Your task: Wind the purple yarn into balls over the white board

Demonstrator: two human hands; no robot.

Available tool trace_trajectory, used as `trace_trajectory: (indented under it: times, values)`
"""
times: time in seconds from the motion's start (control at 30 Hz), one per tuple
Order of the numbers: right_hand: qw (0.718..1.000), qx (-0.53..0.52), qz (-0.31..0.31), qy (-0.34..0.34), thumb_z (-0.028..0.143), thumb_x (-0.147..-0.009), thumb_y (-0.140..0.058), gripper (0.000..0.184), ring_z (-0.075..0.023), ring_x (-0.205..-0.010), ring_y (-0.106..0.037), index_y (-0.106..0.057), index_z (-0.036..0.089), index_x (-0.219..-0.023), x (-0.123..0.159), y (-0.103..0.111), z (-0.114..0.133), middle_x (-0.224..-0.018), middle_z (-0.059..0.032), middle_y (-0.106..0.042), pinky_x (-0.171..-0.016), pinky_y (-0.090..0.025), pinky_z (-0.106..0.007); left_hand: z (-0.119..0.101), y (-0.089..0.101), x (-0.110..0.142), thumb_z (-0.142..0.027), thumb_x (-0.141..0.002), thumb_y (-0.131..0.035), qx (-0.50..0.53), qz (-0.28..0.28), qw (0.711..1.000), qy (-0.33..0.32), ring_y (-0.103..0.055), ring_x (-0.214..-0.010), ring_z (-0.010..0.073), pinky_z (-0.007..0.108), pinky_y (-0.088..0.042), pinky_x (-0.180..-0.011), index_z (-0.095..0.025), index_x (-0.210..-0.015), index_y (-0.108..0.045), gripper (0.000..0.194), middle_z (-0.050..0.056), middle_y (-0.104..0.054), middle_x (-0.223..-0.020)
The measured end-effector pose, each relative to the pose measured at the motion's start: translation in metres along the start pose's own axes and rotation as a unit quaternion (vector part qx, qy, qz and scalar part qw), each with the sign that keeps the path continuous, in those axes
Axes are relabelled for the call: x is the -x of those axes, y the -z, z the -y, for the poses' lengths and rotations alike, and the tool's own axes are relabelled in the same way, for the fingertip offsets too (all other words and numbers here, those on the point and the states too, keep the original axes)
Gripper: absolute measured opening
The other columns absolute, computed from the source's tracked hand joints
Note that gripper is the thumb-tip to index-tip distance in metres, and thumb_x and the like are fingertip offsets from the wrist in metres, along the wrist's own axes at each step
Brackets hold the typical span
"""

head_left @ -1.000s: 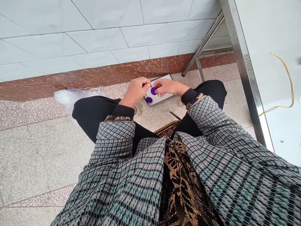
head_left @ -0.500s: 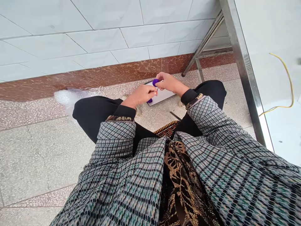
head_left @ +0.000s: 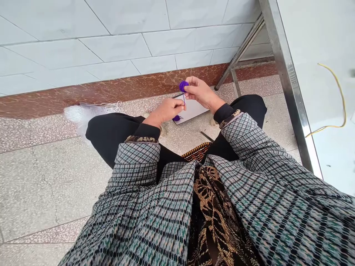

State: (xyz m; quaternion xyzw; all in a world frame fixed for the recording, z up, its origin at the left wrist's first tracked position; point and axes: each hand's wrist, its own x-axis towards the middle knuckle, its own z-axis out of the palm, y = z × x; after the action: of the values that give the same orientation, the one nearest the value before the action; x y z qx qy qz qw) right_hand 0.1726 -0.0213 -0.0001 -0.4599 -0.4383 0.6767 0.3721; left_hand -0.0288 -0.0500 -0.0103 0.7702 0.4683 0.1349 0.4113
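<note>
1. Okay, your right hand (head_left: 200, 91) is pinched nearly shut, thumb and fingertips gripping the upper purple ball (head_left: 182, 86), a small wound ball of yarn held up above the card.
2. Your left hand (head_left: 169, 112) is curled closed just below it. Its fingertips (head_left: 181, 106) are at the purple thread (head_left: 183, 99) that drops from that ball, but you can't tell from this view whether they pinch the thread or only touch it.
3. The lower purple ball (head_left: 176, 118) sits just under your left hand at the near corner of the white card (head_left: 194, 111), with a short end of thread showing beside it.
4. Your black trousers (head_left: 111, 136) run out on either side, below your plaid sleeves (head_left: 133, 173). A woven basket (head_left: 196, 152) shows between your legs, with a dark rod (head_left: 207, 136) just beyond it.
5. To your left, a white bundle (head_left: 79, 114) lies on the speckled floor (head_left: 41, 184) below the brown skirting (head_left: 124, 88) and white wall tiles (head_left: 119, 48).
6. To your right, a steel table leg (head_left: 288, 74) runs beside you, and a yellow wire (head_left: 343, 99) lies on the white tabletop (head_left: 313, 44).
</note>
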Motion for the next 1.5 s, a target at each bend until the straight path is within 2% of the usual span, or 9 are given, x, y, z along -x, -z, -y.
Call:
trace_trajectory:
  times: [0.1,0.2,0.37,0.53,0.7,0.93,1.1,1.27,1.5]
  values:
    - [0.991,0.114,0.005,-0.065,-0.009,-0.091,-0.078,0.038,-0.0099,-0.062,-0.057,-0.054,0.022,-0.094,0.005,-0.002,0.002,-0.077,0.0059,-0.058,-0.057,-0.051,-0.018,-0.005,0.004,0.004,-0.025,-0.093,-0.061,0.012,0.007,1.0,-0.02,-0.056,-0.068,0.0183,0.034,-0.048,-0.075,-0.019,-0.087,-0.079,0.02,0.001,-0.068,-0.073]
    - [0.97,0.175,0.086,-0.143,-0.015,-0.087,-0.073,0.037,-0.0104,-0.061,-0.06,-0.06,0.019,-0.091,0.017,-0.006,0.012,-0.078,0.0039,-0.063,-0.055,-0.051,-0.019,-0.004,0.01,0.005,-0.025,-0.093,-0.06,0.008,-0.076,0.997,-0.011,-0.062,-0.079,0.0199,0.035,-0.052,-0.083,-0.019,-0.087,-0.078,0.019,0.004,-0.075,-0.084]
    - [0.979,0.061,0.15,-0.127,-0.01,-0.089,-0.075,0.032,-0.0066,-0.062,-0.061,-0.062,0.018,-0.097,0.024,-0.006,0.021,-0.083,0.005,-0.068,-0.063,-0.057,-0.017,0.004,0.011,0.0,-0.02,-0.094,-0.061,-0.012,-0.142,0.989,0.038,-0.062,-0.082,0.0202,0.035,-0.052,-0.086,-0.02,-0.083,-0.073,0.017,0.003,-0.071,-0.08]
    - [0.995,-0.033,0.083,-0.035,0.007,-0.092,-0.087,0.039,-0.0081,-0.07,-0.065,-0.052,0.022,-0.099,0.01,-0.002,0.01,-0.083,0.0065,-0.064,-0.071,-0.061,-0.019,0.004,0.002,-0.002,-0.02,-0.097,-0.063,0.006,-0.071,0.997,0.026,-0.061,-0.075,0.0202,0.035,-0.05,-0.08,-0.018,-0.09,-0.08,0.019,0.001,-0.069,-0.074]
    - [0.998,0.063,-0.002,-0.017,0.0,-0.092,-0.079,0.039,-0.0078,-0.066,-0.059,-0.049,0.024,-0.096,0.005,-0.002,0.003,-0.08,0.0071,-0.058,-0.062,-0.055,-0.015,-0.001,0.0,0.003,-0.024,-0.096,-0.064,-0.001,0.027,1.0,-0.016,-0.057,-0.067,0.0178,0.034,-0.048,-0.077,-0.019,-0.089,-0.082,0.02,0.001,-0.068,-0.071]
    - [0.958,0.262,0.074,-0.088,-0.013,-0.081,-0.077,0.04,-0.0089,-0.058,-0.051,-0.056,0.021,-0.085,0.013,0.001,0.006,-0.073,0.0049,-0.057,-0.046,-0.04,-0.017,-0.005,0.011,0.004,-0.02,-0.094,-0.061,-0.015,-0.114,0.993,-0.013,-0.068,-0.092,0.0229,0.038,-0.055,-0.094,-0.02,-0.087,-0.076,0.017,0.007,-0.079,-0.097]
    - [0.972,0.138,0.158,-0.103,-0.006,-0.081,-0.085,0.038,-0.0092,-0.065,-0.059,-0.06,0.02,-0.093,0.022,-0.004,0.017,-0.084,0.0035,-0.066,-0.059,-0.055,-0.018,0.004,0.009,-0.002,-0.016,-0.095,-0.059,-0.029,-0.173,0.984,0.033,-0.066,-0.096,0.0232,0.037,-0.053,-0.097,-0.022,-0.087,-0.072,0.016,0.006,-0.076,-0.096]
    - [0.994,0.041,0.078,-0.07,0.004,-0.091,-0.086,0.035,-0.0079,-0.067,-0.062,-0.055,0.02,-0.097,0.019,-0.008,0.019,-0.081,0.005,-0.064,-0.067,-0.058,-0.017,0.007,-0.001,-0.005,-0.025,-0.096,-0.06,-0.017,-0.095,0.995,0.02,-0.062,-0.081,0.0221,0.036,-0.048,-0.082,-0.019,-0.087,-0.076,0.019,0.005,-0.074,-0.084]
    - [0.985,0.155,-0.034,-0.074,-0.005,-0.096,-0.075,0.037,-0.0097,-0.059,-0.054,-0.051,0.023,-0.094,0.008,-0.003,0.004,-0.071,0.0071,-0.055,-0.052,-0.046,-0.015,-0.001,-0.004,0.002,-0.026,-0.093,-0.063,-0.002,0.035,0.999,-0.006,-0.056,-0.065,0.0184,0.034,-0.046,-0.072,-0.021,-0.08,-0.077,0.019,0.002,-0.07,-0.072]
